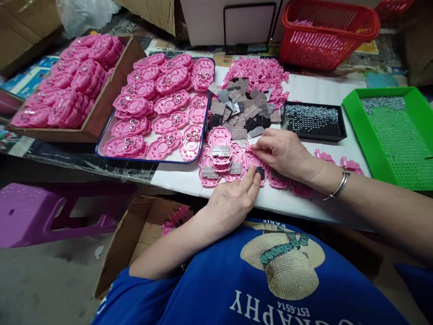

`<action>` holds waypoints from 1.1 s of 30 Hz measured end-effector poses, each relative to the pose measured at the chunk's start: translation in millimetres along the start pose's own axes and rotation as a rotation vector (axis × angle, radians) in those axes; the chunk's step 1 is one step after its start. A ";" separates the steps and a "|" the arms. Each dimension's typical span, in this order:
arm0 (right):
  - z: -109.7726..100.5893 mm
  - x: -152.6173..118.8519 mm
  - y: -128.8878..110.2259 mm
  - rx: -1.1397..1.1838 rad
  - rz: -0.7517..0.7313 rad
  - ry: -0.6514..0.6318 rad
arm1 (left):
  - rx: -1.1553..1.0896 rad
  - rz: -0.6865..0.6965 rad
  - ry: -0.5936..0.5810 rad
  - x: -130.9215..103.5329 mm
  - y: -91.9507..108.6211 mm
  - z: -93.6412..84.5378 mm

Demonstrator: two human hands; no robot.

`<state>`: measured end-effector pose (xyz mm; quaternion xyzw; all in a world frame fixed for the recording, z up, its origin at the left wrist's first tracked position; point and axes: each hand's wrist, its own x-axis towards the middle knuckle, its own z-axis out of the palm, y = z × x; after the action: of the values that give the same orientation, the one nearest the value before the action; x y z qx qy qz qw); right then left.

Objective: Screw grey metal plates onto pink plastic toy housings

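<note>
A pink plastic housing [252, 159] lies on the white work surface, with a dark metal plate [260, 171] at its near end. My left hand [233, 198] reaches in from below, its first fingers stretched out and their tips resting at that plate; its thumb is hidden. Above the same housing, the fingertips of my right hand [284, 151] pinch a small pink plastic piece [248, 146], partly covered by the fingers. To the left, another housing [220, 141] with a silvery plate [220, 151] is stacked over neighbouring ones. More housings lie partly hidden beneath my right wrist.
Loose metal plates [240, 108] and small pink parts [259, 74] are heaped behind my hands. A black tray [342, 131] and a green tray [375, 167] contain small metal pieces. Leftward stand a blue-rimmed tray [152, 159] and a carton [111, 85] of housings. A red basket [321, 45] stands behind.
</note>
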<state>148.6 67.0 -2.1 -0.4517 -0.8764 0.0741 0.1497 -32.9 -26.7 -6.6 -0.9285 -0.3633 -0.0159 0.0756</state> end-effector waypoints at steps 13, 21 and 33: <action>-10.5 3.2 1.9 -0.142 -0.137 -0.088 | -0.045 0.005 0.066 -2.6 -2.0 1.2; -14.7 0.8 -7.9 -0.250 -0.120 -0.115 | -0.033 0.032 0.137 -3.1 -2.7 -2.6; -8.0 -1.7 -8.7 -0.269 -0.174 -0.017 | -0.036 0.069 0.159 -3.3 -5.5 -2.1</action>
<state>145.4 60.4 7.4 -0.3892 -0.9156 -0.0532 0.0861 -39.0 -25.2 -4.2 -0.9374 -0.3235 -0.0937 0.0881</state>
